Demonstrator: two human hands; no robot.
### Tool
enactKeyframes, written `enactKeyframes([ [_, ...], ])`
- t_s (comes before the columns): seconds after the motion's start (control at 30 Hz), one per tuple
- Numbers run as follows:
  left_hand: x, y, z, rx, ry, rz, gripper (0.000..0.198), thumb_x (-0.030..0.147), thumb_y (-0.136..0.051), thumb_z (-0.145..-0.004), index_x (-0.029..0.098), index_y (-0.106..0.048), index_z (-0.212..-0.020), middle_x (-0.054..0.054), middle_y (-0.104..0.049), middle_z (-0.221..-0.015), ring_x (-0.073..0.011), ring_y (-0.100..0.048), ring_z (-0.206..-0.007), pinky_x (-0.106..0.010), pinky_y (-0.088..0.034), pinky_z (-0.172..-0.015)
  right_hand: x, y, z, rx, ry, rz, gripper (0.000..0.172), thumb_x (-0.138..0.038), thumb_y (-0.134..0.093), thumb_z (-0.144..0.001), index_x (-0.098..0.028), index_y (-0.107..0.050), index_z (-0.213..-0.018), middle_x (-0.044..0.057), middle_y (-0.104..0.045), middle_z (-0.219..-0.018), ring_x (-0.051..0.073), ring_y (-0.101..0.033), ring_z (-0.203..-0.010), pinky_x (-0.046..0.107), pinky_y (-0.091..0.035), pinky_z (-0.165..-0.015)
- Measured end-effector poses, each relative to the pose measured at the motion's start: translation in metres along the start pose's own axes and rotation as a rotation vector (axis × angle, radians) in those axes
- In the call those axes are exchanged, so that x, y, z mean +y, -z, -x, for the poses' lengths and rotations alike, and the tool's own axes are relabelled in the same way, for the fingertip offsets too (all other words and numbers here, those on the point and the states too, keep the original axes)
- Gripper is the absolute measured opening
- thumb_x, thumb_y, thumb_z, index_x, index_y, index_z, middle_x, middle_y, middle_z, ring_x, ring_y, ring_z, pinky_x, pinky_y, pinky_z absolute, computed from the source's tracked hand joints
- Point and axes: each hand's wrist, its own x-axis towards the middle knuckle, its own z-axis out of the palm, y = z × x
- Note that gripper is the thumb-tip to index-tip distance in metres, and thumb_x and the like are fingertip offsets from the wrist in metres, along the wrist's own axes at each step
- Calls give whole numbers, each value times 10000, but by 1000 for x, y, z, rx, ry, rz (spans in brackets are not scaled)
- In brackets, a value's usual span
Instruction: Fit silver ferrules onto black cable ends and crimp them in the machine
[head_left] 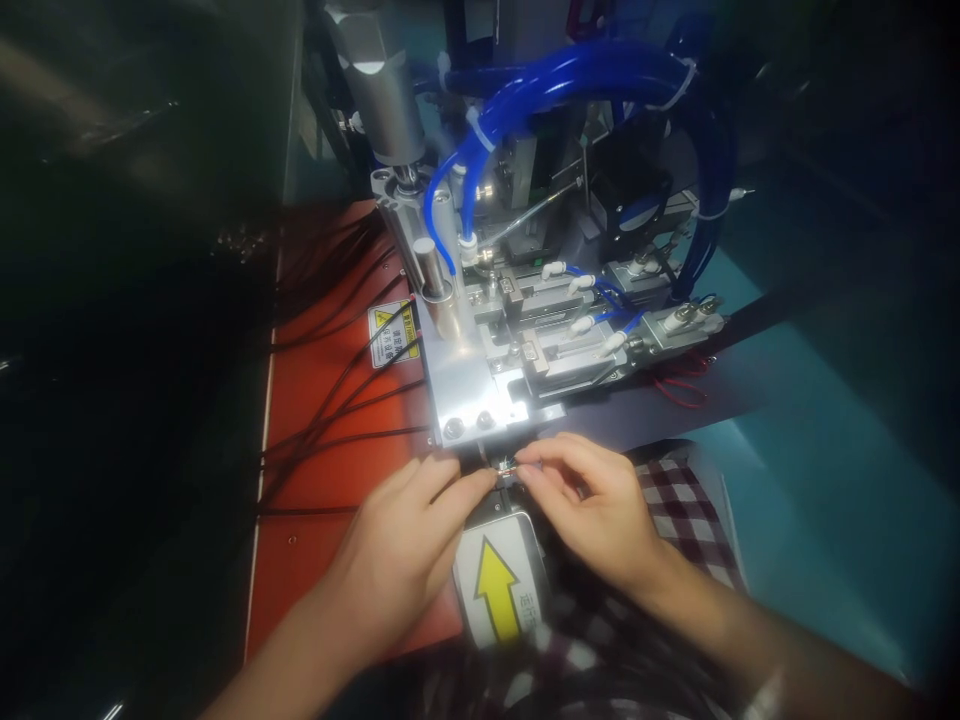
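In the head view both hands meet at the front of a metal machine head [465,395]. My left hand [409,525] is closed, its thumb and fingers bent toward a tiny shiny metal part [506,468]. From the other side my right hand [592,500] pinches that same part between thumb and forefinger. The part is too small and bright for its kind to be told. It lies just below the machine's front edge, over a dark slot between the fingertips. Whether the part rests in the slot or is held above it, I cannot tell.
A white plate with a yellow arrow [499,590] lies below my hands. Thick blue air hoses [600,75] arch over pneumatic cylinders [577,355]. Black cables [337,435] cross the orange base [315,560] beside a warning label [394,335]. Checked cloth [690,510] is at the right.
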Motion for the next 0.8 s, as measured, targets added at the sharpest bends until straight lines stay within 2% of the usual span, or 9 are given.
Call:
enactKeyframes([
  [0.17,1,2,-2,-7,-9,-21,314,72,-409,-894,137,-636,-1100,-59,-583,-817,-164,-535,-702,-253,-473,-588,0,-1,-5,-72,-163,-70,83,-207,-596,-829,-179,-623,-756,-13,-541,-613,115,-476,-527,232,-389,-458],
  [0.27,3,4,-3,-3,-21,-38,313,65,-408,-887,131,-653,-1070,-59,-592,-802,-162,-542,-685,-248,-479,-574,1,-1,-8,-134,-227,-118,109,-228,-565,-852,-184,-587,-756,-15,-530,-630,119,-483,-550,234,-406,-487],
  [0.47,2,5,-1,4,-17,-18,311,59,-417,-886,125,-660,-1070,-66,-594,-785,-167,-554,-686,-249,-489,-575,1,-4,-7,-183,-202,-131,132,-243,-495,-899,-193,-549,-790,-7,-532,-676,132,-500,-607,253,-436,-558],
  [0.8,2,4,-3,17,-36,-6,301,63,-429,-882,116,-662,-1065,-74,-601,-797,-170,-565,-697,-251,-495,-579,3,-5,-6,-194,-203,-139,138,-248,-479,-905,-196,-523,-785,-16,-496,-670,130,-463,-589,266,-404,-547],
])
